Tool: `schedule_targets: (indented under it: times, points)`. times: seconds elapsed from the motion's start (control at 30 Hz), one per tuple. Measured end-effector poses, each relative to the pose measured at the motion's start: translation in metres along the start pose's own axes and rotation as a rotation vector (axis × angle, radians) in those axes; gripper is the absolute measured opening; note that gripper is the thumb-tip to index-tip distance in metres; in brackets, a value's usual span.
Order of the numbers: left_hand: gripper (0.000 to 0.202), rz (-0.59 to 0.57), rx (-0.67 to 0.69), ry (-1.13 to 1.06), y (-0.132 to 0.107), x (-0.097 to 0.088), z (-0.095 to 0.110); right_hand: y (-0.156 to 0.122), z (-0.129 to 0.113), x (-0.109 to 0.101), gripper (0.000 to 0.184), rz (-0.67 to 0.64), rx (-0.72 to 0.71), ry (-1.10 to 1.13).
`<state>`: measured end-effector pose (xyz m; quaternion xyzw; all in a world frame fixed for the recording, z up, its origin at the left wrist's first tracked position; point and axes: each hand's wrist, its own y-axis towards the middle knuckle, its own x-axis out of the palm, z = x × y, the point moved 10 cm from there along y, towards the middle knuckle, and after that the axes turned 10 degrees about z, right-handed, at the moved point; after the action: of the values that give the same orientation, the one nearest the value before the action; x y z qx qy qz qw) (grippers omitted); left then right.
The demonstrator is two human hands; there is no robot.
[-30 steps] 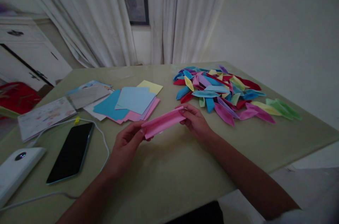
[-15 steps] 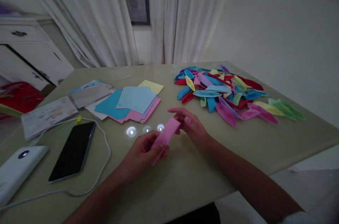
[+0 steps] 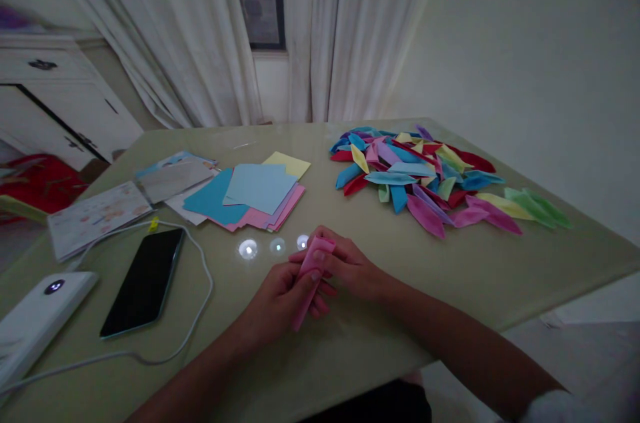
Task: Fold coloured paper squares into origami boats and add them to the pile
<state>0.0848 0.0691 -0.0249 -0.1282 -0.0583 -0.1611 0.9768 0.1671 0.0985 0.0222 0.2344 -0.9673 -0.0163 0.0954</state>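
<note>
A folded pink paper strip (image 3: 310,276) stands almost end-on between both my hands, just above the pale green table (image 3: 450,289). My left hand (image 3: 280,299) pinches its lower part with thumb and fingers. My right hand (image 3: 350,269) is closed round its upper end, fingers curled over the top. A stack of flat paper squares (image 3: 250,196) in blue, pink and yellow lies beyond my hands to the left. A heap of folded pointed paper pieces (image 3: 425,176) in many colours lies at the far right.
A black phone (image 3: 145,279) lies face up at the left, with a white cable (image 3: 200,303) looping round it to a white power bank (image 3: 35,319). Printed sheets (image 3: 100,209) sit at the far left. White curtains and a white cabinet stand behind.
The pink strip has swung from lying crosswise between my hands to pointing away from me. Both hands have come together nearer to me.
</note>
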Motion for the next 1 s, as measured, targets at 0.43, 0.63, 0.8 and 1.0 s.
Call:
schedule_targets:
  times: [0.43, 0.63, 0.8, 1.0]
  points:
    - [0.035, -0.087, -0.045, -0.002, 0.001, -0.026, 0.014, 0.014, 0.002, -0.115, 0.05, 0.717, -0.005, 0.156]
    - [0.036, 0.306, 0.187, 0.027, 0.01, -0.066, 0.034, 0.024, 0.003, -0.107, 0.045, 0.582, 0.038, 0.161]
    - [0.034, 0.234, 0.188, 0.008, 0.007, -0.043, 0.021, 0.016, 0.023, -0.027, 0.048, 0.087, 0.194, 0.154]
    - [0.054, 0.062, 0.265, 0.051, -0.011, -0.011, 0.027, 0.005, 0.017, -0.002, 0.057, -0.013, 0.049, -0.14]
